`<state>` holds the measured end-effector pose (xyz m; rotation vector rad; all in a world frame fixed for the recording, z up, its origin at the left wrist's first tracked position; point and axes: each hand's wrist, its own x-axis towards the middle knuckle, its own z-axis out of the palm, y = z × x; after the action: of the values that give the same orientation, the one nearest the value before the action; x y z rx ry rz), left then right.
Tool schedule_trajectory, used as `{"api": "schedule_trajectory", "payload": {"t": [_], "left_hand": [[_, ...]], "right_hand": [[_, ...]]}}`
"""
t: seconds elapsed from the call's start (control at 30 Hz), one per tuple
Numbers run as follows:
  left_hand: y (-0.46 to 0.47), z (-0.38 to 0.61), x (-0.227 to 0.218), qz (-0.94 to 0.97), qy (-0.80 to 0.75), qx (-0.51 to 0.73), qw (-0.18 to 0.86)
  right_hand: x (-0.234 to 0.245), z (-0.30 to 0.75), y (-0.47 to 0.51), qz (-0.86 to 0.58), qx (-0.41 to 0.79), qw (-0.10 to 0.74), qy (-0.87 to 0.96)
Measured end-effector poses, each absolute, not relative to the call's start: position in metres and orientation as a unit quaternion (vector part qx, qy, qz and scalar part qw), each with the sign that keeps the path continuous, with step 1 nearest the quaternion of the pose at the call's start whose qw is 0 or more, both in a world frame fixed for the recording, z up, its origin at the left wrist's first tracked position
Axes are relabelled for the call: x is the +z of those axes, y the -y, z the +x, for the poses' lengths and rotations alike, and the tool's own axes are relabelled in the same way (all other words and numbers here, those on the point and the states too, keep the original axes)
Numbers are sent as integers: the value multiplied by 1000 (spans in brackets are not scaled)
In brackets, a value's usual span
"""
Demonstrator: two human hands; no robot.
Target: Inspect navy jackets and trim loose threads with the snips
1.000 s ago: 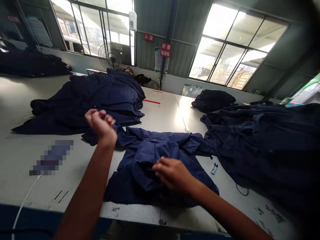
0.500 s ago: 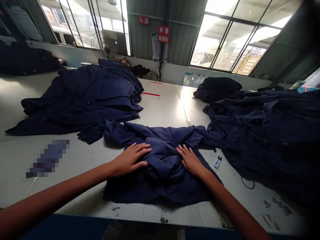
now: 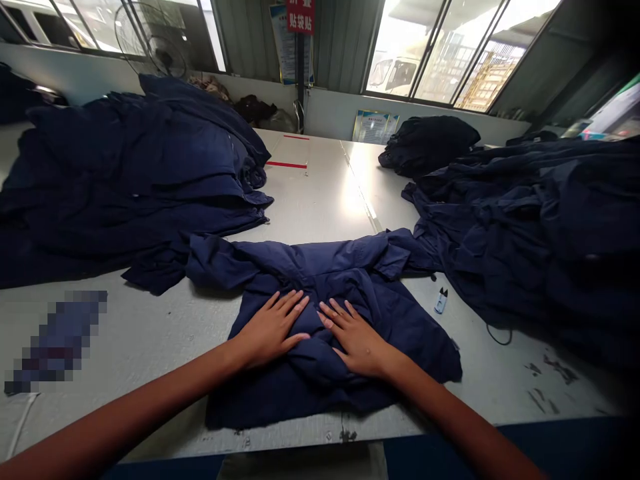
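A navy blue garment [image 3: 400, 320] lies spread on the grey-white table [image 3: 150, 333] right in front of me, its sleeves reaching out to both sides. My left hand [image 3: 273, 327] rests flat on its middle with the fingers stretched out. My right hand [image 3: 353, 333] lies flat beside it, fingers apart, the fingertips of both hands almost meeting. Both palms press on a bunched fold of the cloth. Neither hand holds anything.
A stack of navy garments [image 3: 135, 173] fills the table's left, and a large loose heap [image 3: 540, 227] fills the right. A small thread clipper [image 3: 441, 300] lies right of the garment. A dark bundle [image 3: 425, 143] sits at the far side, with a fan [image 3: 150, 40] by the windows.
A second ago my left hand was raised in a fist; it has come down flat on the garment. Both hands have since slid toward each other at its middle, and the view has tilted down.
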<state>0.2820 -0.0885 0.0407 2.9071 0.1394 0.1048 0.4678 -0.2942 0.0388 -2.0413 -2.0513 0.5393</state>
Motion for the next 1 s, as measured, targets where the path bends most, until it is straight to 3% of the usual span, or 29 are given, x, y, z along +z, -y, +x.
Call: {"api": "schedule_trajectory", "payload": {"t": [0.1, 0.2, 0.3, 0.47, 0.63, 0.77, 1.0], "left_hand": [[78, 282, 27, 996, -19, -20, 80], [79, 280, 46, 994, 0, 26, 102], [91, 282, 62, 983, 82, 43, 161], [109, 278, 33, 971, 137, -28, 193], [116, 277, 38, 975, 132, 1, 180], [127, 279, 55, 974, 136, 61, 171], [134, 270, 19, 967, 174, 32, 182]], "right_hand": [[50, 476, 300, -686, 196, 157, 683], [66, 484, 302, -698, 121, 226, 669], [58, 488, 298, -727, 40, 172, 663], [21, 494, 296, -749, 73, 50, 657], [45, 486, 295, -752, 92, 47, 651], [64, 481, 286, -747, 19, 94, 658], [5, 498, 284, -765, 23, 51, 641]]}}
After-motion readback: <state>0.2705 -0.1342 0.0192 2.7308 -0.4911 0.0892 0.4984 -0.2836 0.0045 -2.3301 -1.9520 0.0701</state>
